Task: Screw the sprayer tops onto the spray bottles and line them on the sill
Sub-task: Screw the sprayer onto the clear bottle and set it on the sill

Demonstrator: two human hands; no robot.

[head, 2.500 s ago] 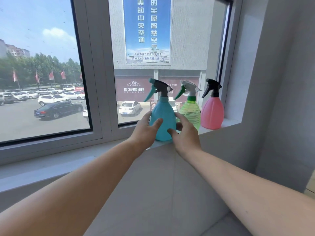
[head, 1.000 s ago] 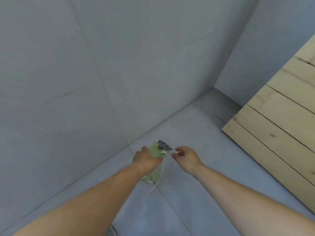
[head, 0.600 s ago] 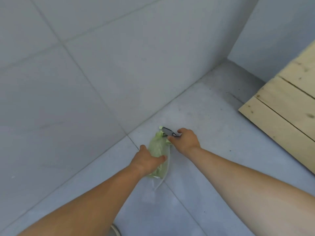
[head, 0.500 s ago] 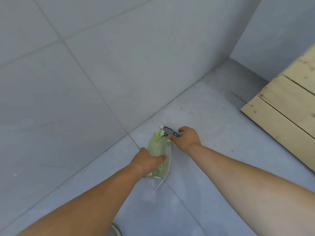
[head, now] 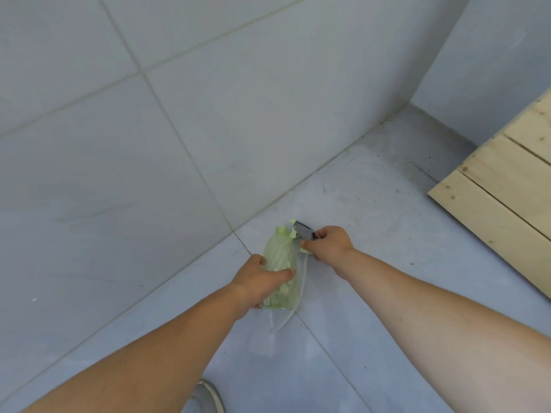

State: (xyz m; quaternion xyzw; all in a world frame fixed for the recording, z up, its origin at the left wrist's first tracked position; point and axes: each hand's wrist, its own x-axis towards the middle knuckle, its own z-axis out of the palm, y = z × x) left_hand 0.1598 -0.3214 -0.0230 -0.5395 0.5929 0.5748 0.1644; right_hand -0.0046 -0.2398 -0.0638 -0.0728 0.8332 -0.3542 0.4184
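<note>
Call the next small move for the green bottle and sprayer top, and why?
Probably feed the dip tube into the bottle's neck first. The left hand grips the green bottle; the right hand holds the sprayer top beside the open neck, with the tube trailing outside the bottle.

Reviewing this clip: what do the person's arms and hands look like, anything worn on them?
Both forearms are bare up to the frame edge, with no sleeves in view. The left hand and right hand are ungloved. No watch, bracelet or ring shows on either wrist or on the visible fingers.
</note>
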